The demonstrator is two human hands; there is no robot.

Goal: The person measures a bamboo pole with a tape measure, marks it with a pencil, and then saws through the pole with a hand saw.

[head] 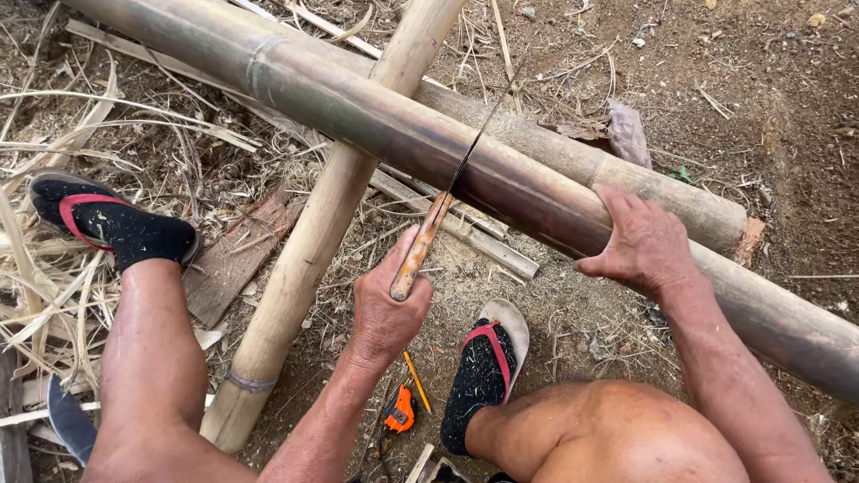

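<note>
Bamboo pole (394, 125), thick and green-brown, lay slantwise across the dirt yard, propped off the ground on a paler bamboo stalk (313, 233) that crossed beneath it, a placement that likely kept the cutting line clear of the soil. A thin-bladed handsaw (447, 192) rested on the pole's upper side near mid-length, its blade angled up and away from the person. The left hand (385, 309) was curled shut around the saw's worn wooden handle, thumb alongside the grip. The right hand (640, 241) was spread flat, fingers splayed over the curve of the pole just beside the blade, apparently pressing down so the round stalk would not roll. A second long pole (626, 174) ran close behind the first, nearly parallel. The person crouched over the work with knees wide; the left foot (112, 224) in a dark sock and red-strapped sandal stood on a scrap of flat board (237, 259), and the right foot (483, 367), dressed the same, was planted in the dirt below the saw. An orange tape measure (400, 413) and an orange pencil (415, 380) lay on the ground between the legs. Dry husks and split strips (72, 116) littered the ground at left. Whether the blade had bitten into the pole could not be told from this angle.
</note>
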